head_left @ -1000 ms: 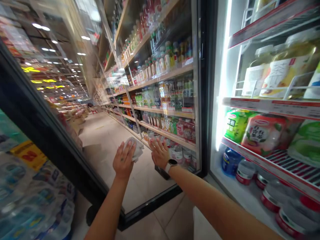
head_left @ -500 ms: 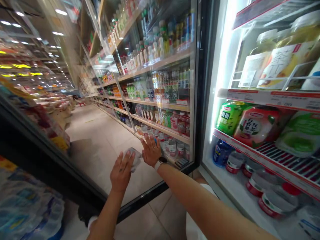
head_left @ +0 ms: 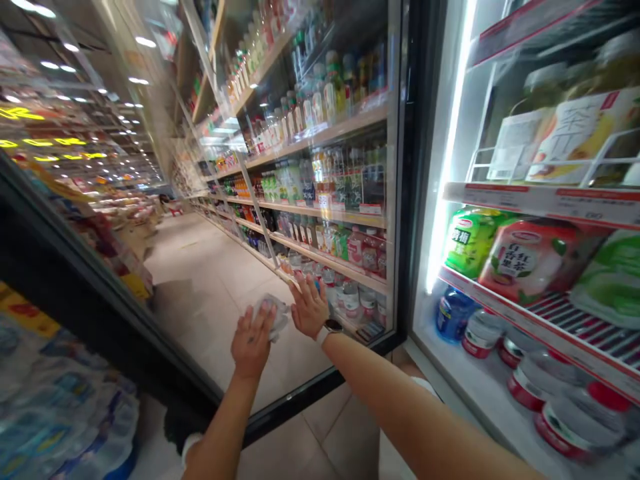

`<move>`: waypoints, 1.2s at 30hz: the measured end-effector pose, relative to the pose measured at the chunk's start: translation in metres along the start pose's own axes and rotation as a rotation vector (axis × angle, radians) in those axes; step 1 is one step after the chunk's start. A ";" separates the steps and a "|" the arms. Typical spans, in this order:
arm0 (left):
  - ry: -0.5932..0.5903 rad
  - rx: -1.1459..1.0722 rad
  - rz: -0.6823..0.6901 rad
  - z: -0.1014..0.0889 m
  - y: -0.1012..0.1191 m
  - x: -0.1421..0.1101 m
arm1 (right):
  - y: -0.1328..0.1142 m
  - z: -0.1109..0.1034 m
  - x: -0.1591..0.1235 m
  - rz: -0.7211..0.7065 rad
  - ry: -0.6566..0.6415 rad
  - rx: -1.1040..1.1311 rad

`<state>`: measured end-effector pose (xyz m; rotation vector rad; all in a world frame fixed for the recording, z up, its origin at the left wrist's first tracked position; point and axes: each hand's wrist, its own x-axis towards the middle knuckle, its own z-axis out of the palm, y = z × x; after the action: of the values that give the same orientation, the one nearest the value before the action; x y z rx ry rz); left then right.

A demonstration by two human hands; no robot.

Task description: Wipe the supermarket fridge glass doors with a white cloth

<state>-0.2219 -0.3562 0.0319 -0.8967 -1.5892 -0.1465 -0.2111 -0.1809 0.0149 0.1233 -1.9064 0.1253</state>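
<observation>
Along the cooler's glass door (head_left: 200, 313), the left hand (head_left: 251, 343) lies spread over a light, soft crumpled cloth (head_left: 273, 317), apparently pressed to the pane, though reflections blur the contact. Just beside it, the right hand (head_left: 309, 308) is spread and holds nothing, with open glass before the black door frame (head_left: 417, 200).

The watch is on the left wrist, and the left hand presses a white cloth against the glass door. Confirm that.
Wrong on one point: the watch is on the right wrist, not the left, as the head view shows. The rest stands: the left hand presses the white cloth against the glass door.
</observation>
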 end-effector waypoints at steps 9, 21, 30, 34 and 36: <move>-0.130 0.064 0.132 -0.017 -0.001 -0.021 | -0.004 0.004 -0.001 -0.011 0.097 0.071; 0.061 0.127 0.016 -0.008 -0.017 0.056 | -0.005 0.001 -0.003 -0.021 0.093 0.056; -0.139 0.050 0.182 -0.015 0.009 -0.026 | -0.006 0.004 -0.004 -0.004 0.122 0.068; -0.144 0.091 0.143 -0.023 -0.004 0.006 | -0.006 0.003 -0.003 -0.010 0.114 0.059; -0.051 0.123 0.031 -0.026 -0.014 0.036 | -0.005 0.002 -0.003 -0.019 0.103 0.056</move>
<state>-0.2083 -0.3644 0.0759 -0.8343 -1.6126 -0.0038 -0.2114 -0.1865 0.0116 0.1694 -1.7992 0.1694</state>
